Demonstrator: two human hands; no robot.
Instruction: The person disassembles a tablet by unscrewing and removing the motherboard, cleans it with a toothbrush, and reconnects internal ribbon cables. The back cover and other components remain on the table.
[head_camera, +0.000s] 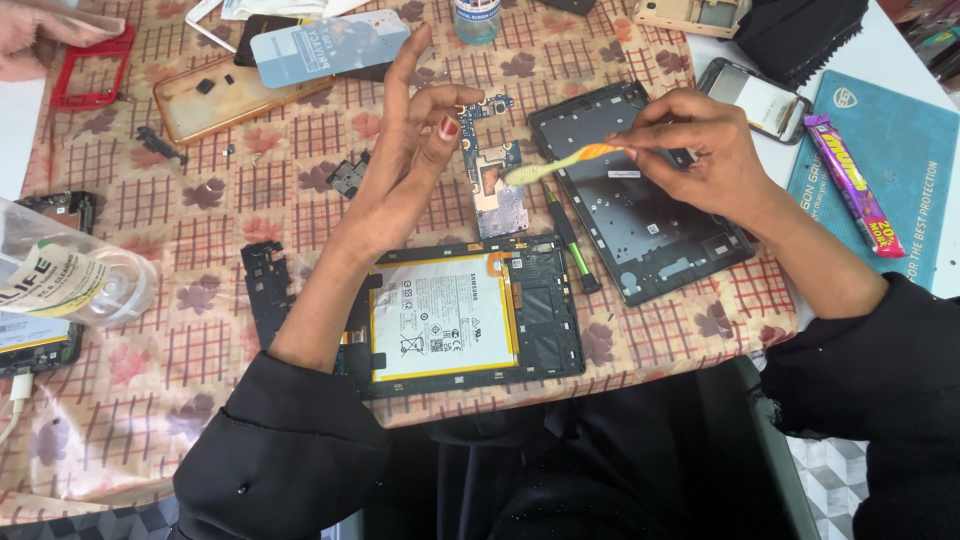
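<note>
My left hand (415, 150) holds a long narrow circuit board (493, 175) upright by its top end, above the table. My right hand (700, 145) grips a yellow toothbrush (560, 163), and its bristles touch the middle of the board. Below the left forearm lies an opened tablet (470, 315) showing its white battery. A dark tablet back frame (640, 205) rests under the right hand. A thin tool with a green handle (570, 240) lies between the two tablet parts.
A checked floral cloth (200, 200) covers the table. On it sit an amber phone case (215, 95), a red phone frame (90, 70), a clear plastic bottle (75, 280), a black frame piece (265, 290), a phone (755, 100), a teal mat (890, 150) and a purple candy bar (855, 185). Another person's hand (35, 35) shows at top left.
</note>
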